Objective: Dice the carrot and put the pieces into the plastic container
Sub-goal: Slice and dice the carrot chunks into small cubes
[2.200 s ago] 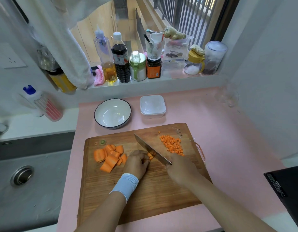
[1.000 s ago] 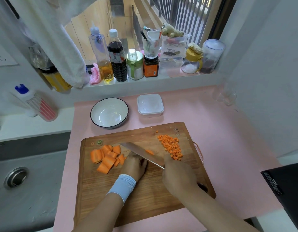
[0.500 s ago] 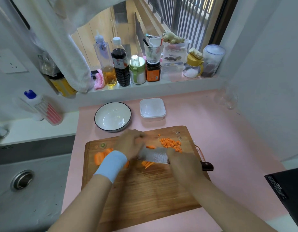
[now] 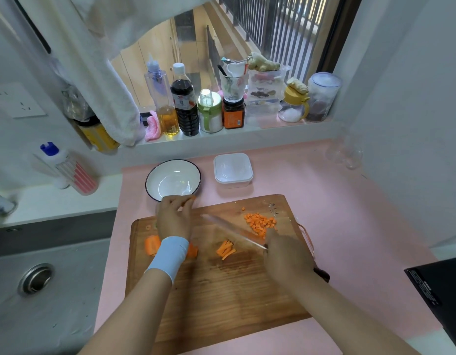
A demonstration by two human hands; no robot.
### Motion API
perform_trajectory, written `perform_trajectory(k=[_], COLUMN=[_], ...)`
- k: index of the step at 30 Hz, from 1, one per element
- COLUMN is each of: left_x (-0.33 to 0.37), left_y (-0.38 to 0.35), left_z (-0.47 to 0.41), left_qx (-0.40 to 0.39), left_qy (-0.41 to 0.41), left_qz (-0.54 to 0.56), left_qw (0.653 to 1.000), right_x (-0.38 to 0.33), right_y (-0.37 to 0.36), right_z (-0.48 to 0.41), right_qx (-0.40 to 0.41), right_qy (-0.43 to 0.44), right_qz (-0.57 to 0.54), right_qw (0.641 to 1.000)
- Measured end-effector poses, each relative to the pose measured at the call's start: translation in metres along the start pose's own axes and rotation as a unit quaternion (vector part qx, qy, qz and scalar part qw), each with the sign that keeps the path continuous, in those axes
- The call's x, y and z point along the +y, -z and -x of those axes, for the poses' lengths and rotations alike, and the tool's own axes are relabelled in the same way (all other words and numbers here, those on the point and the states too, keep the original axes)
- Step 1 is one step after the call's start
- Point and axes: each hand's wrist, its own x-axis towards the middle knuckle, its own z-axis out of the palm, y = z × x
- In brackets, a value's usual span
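The carrot is seen in three states on the cutting board (image 4: 221, 290): a heap of small orange dice (image 4: 260, 223) near the board's far right corner, a short bundle of thin strips (image 4: 225, 249) near the board's middle, and thicker uncut chunks (image 4: 152, 245) by the board's left edge, partly hidden by a pale blue wristband (image 4: 168, 254). The plastic container (image 4: 233, 170), white and square with rounded corners, is set just beyond the board's far edge, with a dark-rimmed bowl (image 4: 173, 180) beside it, beyond the board's far left corner.

The near half of the board is taken up by bare wood. Open pink counter (image 4: 350, 213) is seen to the right of the board, and a grey sink (image 4: 42, 290) lies to its left.

The knife (image 4: 232, 233) is gripped by the right hand (image 4: 286, 257) at the board's right side, its blurred blade slanted between the strips and the dice. The left hand (image 4: 174, 219) is held over the board's far left edge, its fingers (image 4: 180, 203) bent with the tips drawn together; whether anything is pinched cannot be told
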Motion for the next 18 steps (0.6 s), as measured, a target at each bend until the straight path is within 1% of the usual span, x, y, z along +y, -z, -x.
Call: perform_trajectory(k=[1,2,3,5,7,9,13,17,18], left_x=[-0.004,-0.010,-0.014,-0.021,-0.026,-0.027,-0.026,-0.027,-0.027], left_y=[0.001,-0.001,-0.005,-0.015,-0.026,-0.032,-0.034,-0.036,-0.037], left_z=[0.005,0.011,0.019,0.037,0.052,0.063,0.070,0.077,0.079], left_qx=[-0.002,-0.036,-0.090,-0.200,-0.257,-0.272,-0.241,-0.296,-0.300], left_qy=[0.016,0.017,0.010,0.003,-0.002,-0.003,-0.024,-0.051,-0.058], left_qz=[-0.003,-0.015,-0.035,-0.080,-0.121,-0.130,-0.122,-0.149,-0.150], left_qw=[1.000,0.999,0.995,0.976,0.959,0.954,0.963,0.942,0.940], right_x=[0.001,0.001,0.000,-0.002,-0.004,-0.004,-0.003,-0.004,-0.004], right_y=[0.000,-0.001,-0.001,-0.005,-0.011,-0.017,-0.024,-0.029,-0.029], right_z=[-0.001,-0.001,-0.002,-0.004,-0.004,-0.003,0.002,0.006,0.007], right_qx=[-0.003,-0.009,-0.018,-0.033,-0.041,-0.054,-0.061,-0.066,-0.067], right_qy=[-0.019,-0.034,-0.048,-0.071,-0.085,-0.091,-0.098,-0.092,-0.088], right_qz=[-0.028,-0.051,-0.069,-0.107,-0.139,-0.157,-0.180,-0.186,-0.189], right_qw=[0.999,0.998,0.996,0.991,0.986,0.982,0.977,0.976,0.976])
